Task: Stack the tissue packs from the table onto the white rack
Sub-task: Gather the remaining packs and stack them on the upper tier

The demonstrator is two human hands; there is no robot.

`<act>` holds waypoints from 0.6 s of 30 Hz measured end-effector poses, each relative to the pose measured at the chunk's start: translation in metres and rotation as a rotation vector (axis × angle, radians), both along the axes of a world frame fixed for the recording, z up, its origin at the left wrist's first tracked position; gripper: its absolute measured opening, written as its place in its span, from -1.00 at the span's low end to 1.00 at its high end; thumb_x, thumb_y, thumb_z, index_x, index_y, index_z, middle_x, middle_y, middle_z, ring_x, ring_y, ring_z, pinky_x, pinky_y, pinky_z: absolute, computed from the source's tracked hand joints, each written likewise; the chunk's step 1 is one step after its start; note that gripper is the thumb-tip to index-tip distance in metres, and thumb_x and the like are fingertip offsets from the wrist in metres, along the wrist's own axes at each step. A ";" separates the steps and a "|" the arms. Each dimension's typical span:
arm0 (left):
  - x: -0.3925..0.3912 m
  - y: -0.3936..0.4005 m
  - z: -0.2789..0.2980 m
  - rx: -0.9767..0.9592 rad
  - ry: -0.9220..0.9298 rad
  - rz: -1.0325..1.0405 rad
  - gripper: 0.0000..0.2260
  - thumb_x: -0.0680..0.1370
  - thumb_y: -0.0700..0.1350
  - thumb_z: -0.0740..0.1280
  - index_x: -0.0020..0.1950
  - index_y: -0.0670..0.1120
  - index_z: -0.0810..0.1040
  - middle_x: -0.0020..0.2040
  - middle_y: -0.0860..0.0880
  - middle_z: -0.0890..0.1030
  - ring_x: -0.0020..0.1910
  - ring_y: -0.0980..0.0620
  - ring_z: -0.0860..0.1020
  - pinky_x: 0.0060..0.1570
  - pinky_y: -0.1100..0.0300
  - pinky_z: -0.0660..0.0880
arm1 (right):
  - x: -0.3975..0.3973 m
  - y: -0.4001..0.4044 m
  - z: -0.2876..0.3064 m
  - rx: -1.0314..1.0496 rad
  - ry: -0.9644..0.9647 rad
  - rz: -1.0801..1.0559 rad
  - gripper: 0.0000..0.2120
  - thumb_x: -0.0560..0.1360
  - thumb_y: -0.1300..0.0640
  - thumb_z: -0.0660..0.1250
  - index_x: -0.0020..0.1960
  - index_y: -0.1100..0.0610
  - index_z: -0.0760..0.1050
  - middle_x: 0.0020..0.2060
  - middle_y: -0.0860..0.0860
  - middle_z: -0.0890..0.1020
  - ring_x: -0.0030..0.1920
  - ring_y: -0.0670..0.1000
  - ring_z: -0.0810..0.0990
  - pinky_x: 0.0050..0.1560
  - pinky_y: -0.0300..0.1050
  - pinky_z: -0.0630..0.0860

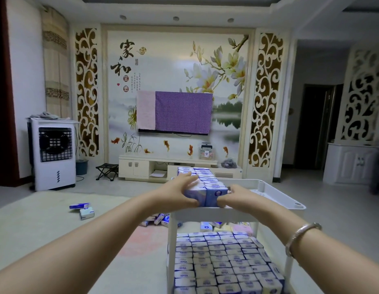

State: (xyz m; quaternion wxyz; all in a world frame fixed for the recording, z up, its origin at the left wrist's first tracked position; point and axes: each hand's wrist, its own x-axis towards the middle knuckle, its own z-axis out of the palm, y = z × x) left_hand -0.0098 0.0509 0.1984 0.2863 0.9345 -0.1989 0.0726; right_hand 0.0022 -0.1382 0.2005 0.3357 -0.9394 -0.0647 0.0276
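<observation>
A white rack (275, 198) stands in front of me. On its top shelf lies a row of blue-and-white tissue packs (202, 177). My left hand (180, 192) grips the left side of the nearest packs (209, 195), fingers over their top and thumb on the front. My right hand (232, 197) grips their right side at the shelf's front edge. The lower shelf is filled with several tissue packs (220, 262) packed tightly.
Loose tissue packs lie on the floor at the left (82, 210) and behind the rack (159, 219). A white air cooler (54, 154) stands at the left wall. A TV cabinet (163, 166) and a folding stool (107, 170) are beyond the rack.
</observation>
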 end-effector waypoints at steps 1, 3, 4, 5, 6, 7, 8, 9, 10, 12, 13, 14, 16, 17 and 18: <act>-0.001 0.002 0.000 -0.035 -0.003 -0.001 -0.34 0.50 -0.12 0.39 0.54 -0.03 0.17 0.55 0.04 0.14 0.49 0.14 0.13 0.30 0.38 0.10 | -0.003 -0.001 -0.001 0.052 -0.021 -0.017 -0.63 0.47 0.15 0.28 0.26 0.08 0.35 0.09 0.10 0.51 -0.04 0.00 0.44 -0.08 -0.13 0.42; -0.004 0.008 0.001 -0.097 0.000 0.001 -0.30 0.49 -0.10 0.42 0.54 -0.01 0.16 0.54 0.07 0.17 0.46 0.16 0.19 0.26 0.40 0.14 | -0.009 -0.001 -0.002 0.108 -0.168 -0.035 -0.38 0.46 0.18 0.29 0.46 0.08 0.14 0.34 0.10 0.38 0.14 0.02 0.41 0.01 -0.13 0.45; -0.007 0.013 0.001 -0.129 0.002 0.003 -0.30 0.48 -0.07 0.43 0.54 0.02 0.16 0.53 0.09 0.18 0.44 0.16 0.21 0.27 0.37 0.16 | -0.013 0.001 -0.002 0.103 -0.279 -0.031 -0.36 0.44 0.20 0.29 0.46 0.07 0.14 0.40 0.08 0.33 0.25 0.04 0.37 0.13 -0.08 0.44; -0.010 0.019 0.002 -0.159 0.002 0.010 -0.31 0.48 -0.04 0.43 0.53 0.06 0.17 0.53 0.10 0.19 0.41 0.16 0.24 0.28 0.34 0.19 | -0.017 0.005 -0.001 0.093 -0.385 -0.012 -0.38 0.42 0.22 0.29 0.44 0.08 0.18 0.42 0.07 0.30 0.36 0.05 0.30 0.28 -0.01 0.38; -0.013 0.026 0.003 -0.187 -0.002 0.020 -0.33 0.49 -0.02 0.42 0.53 0.09 0.18 0.52 0.11 0.21 0.36 0.16 0.27 0.27 0.31 0.21 | -0.021 0.010 0.001 0.093 -0.471 0.020 -0.44 0.41 0.23 0.28 0.39 0.10 0.24 0.41 0.06 0.30 0.42 0.05 0.24 0.37 0.02 0.30; -0.016 0.034 0.003 -0.210 -0.004 0.034 -0.37 0.51 0.00 0.40 0.52 0.10 0.19 0.50 0.11 0.23 0.32 0.17 0.28 0.24 0.30 0.22 | -0.026 0.018 0.004 0.102 -0.536 0.062 -0.51 0.41 0.24 0.27 0.33 0.11 0.30 0.38 0.05 0.34 0.44 0.03 0.22 0.40 0.01 0.26; -0.019 0.044 0.002 -0.235 -0.005 0.052 -0.40 0.52 0.00 0.37 0.51 0.11 0.21 0.49 0.11 0.25 0.30 0.17 0.29 0.21 0.30 0.22 | -0.030 0.029 0.007 0.109 -0.581 0.107 -0.57 0.42 0.25 0.27 0.28 0.12 0.34 0.33 0.04 0.38 0.43 0.01 0.23 0.40 -0.02 0.24; -0.021 0.055 0.000 -0.265 -0.003 0.070 -0.42 0.53 0.00 0.36 0.50 0.10 0.22 0.48 0.10 0.26 0.30 0.17 0.29 0.19 0.30 0.21 | -0.034 0.042 0.009 0.118 -0.612 0.154 -0.60 0.42 0.26 0.26 0.26 0.12 0.37 0.30 0.03 0.41 0.42 0.00 0.24 0.41 -0.03 0.24; -0.023 0.067 -0.003 -0.295 -0.004 0.087 -0.44 0.53 0.00 0.36 0.49 0.09 0.24 0.48 0.09 0.26 0.29 0.19 0.28 0.20 0.29 0.21 | -0.038 0.057 0.012 0.138 -0.623 0.198 -0.61 0.42 0.27 0.25 0.25 0.11 0.39 0.29 0.02 0.43 0.41 -0.02 0.26 0.42 -0.02 0.24; -0.026 0.096 -0.014 -0.336 -0.004 0.128 -0.48 0.54 -0.02 0.35 0.47 0.09 0.28 0.48 0.09 0.28 0.28 0.24 0.25 0.24 0.26 0.21 | -0.043 0.091 0.013 0.203 -0.606 0.278 -0.62 0.43 0.29 0.24 0.23 0.09 0.43 0.26 -0.01 0.46 0.41 -0.03 0.27 0.42 0.00 0.24; -0.027 0.111 -0.021 -0.354 -0.003 0.156 -0.51 0.55 -0.04 0.34 0.45 0.09 0.30 0.47 0.09 0.30 0.27 0.24 0.25 0.23 0.24 0.22 | -0.044 0.109 0.012 0.224 -0.590 0.312 -0.64 0.44 0.28 0.23 0.22 0.08 0.44 0.25 -0.02 0.47 0.42 -0.03 0.27 0.42 -0.01 0.24; -0.028 0.126 -0.030 -0.374 -0.001 0.187 -0.53 0.55 -0.06 0.34 0.44 0.09 0.32 0.45 0.09 0.32 0.27 0.23 0.27 0.22 0.24 0.25 | -0.043 0.127 0.008 0.232 -0.569 0.341 -0.65 0.45 0.28 0.23 0.21 0.08 0.45 0.25 -0.03 0.47 0.41 -0.02 0.28 0.40 -0.02 0.24; -0.027 0.155 -0.050 -0.411 0.007 0.267 -0.56 0.55 -0.09 0.32 0.41 0.10 0.35 0.43 0.09 0.35 0.30 0.18 0.32 0.20 0.22 0.28 | -0.033 0.161 -0.005 0.227 -0.513 0.376 -0.66 0.45 0.26 0.23 0.22 0.08 0.45 0.27 -0.01 0.45 0.38 -0.02 0.30 0.35 -0.08 0.26; -0.027 0.169 -0.061 -0.422 0.019 0.310 -0.57 0.55 -0.11 0.32 0.40 0.09 0.36 0.42 0.08 0.36 0.35 0.13 0.32 0.22 0.20 0.29 | -0.026 0.178 -0.016 0.222 -0.485 0.378 -0.66 0.46 0.25 0.23 0.22 0.08 0.45 0.28 0.00 0.44 0.36 -0.01 0.32 0.30 -0.10 0.29; -0.025 0.182 -0.073 -0.430 0.034 0.347 -0.58 0.55 -0.12 0.31 0.40 0.08 0.37 0.41 0.08 0.37 0.40 0.09 0.30 0.25 0.18 0.30 | -0.016 0.193 -0.028 0.217 -0.453 0.369 -0.66 0.46 0.23 0.23 0.22 0.08 0.45 0.26 0.01 0.44 0.31 0.00 0.36 0.21 -0.13 0.32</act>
